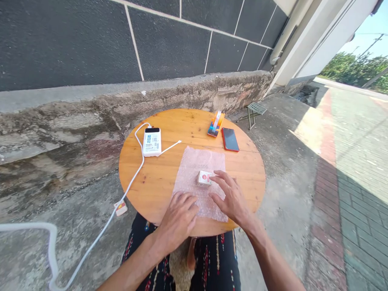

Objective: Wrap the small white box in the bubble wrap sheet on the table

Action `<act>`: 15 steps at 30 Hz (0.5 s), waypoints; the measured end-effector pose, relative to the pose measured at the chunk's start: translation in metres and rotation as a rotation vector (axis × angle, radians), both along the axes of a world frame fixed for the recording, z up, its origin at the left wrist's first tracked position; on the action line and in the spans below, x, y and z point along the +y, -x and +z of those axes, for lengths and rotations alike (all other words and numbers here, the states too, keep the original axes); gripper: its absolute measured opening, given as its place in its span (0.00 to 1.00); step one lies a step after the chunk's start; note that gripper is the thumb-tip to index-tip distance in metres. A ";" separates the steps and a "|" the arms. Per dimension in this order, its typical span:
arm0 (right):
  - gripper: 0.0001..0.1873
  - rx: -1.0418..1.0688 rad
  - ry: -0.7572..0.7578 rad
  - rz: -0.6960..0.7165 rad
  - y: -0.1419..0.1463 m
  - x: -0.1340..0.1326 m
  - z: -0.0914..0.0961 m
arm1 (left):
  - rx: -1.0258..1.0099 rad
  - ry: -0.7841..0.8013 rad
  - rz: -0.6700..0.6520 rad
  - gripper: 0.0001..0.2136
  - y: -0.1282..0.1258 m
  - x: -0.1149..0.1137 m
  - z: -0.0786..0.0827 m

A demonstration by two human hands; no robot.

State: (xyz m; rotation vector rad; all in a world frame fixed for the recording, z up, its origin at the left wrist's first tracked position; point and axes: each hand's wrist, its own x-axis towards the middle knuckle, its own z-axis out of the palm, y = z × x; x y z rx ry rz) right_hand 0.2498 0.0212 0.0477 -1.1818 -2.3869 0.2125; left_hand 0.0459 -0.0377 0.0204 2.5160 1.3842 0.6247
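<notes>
- I take twelve o'clock on the round surface (138, 173) as the wall side and six as the seated person's side.
- The small box (204, 178) sits near the clock's centre, on the bubble wrap (194, 159), which spreads from the middle down toward six.
- I see the right hand (229, 197) at four o'clock, thumb and fingers spread wide, fingertips beside the box's three o'clock face; I cannot tell whether they touch it.
- The left hand (179, 216) lies palm down between six and seven, fingers bent and close together, at the wrap's near edge; I cannot tell whether it grips the film.
- To handle the box well, I would bring thumb and fingers onto opposite faces and press lightly, since thin card probably dents.
- I would keep the left hand's weight low and flat, as the light film could slide or crease under a sideways push.
- I would steer clear of the phone (230, 139) at two, the tape (216, 123) at one and the power bank (152, 144) at ten.
</notes>
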 end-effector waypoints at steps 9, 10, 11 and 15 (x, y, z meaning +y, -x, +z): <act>0.09 -0.104 -0.031 0.000 0.006 -0.062 -0.026 | -0.162 -0.066 0.057 0.06 -0.002 0.000 -0.001; 0.10 -0.056 -0.044 -0.013 0.007 -0.060 -0.026 | -0.186 -0.063 0.062 0.04 -0.002 -0.001 0.002; 0.10 -0.005 -0.044 -0.016 0.006 -0.058 -0.025 | -0.199 -0.058 0.059 0.04 -0.001 -0.002 0.005; 0.09 0.128 0.020 0.029 -0.003 -0.052 -0.009 | -0.145 -0.103 0.045 0.17 0.002 -0.001 0.017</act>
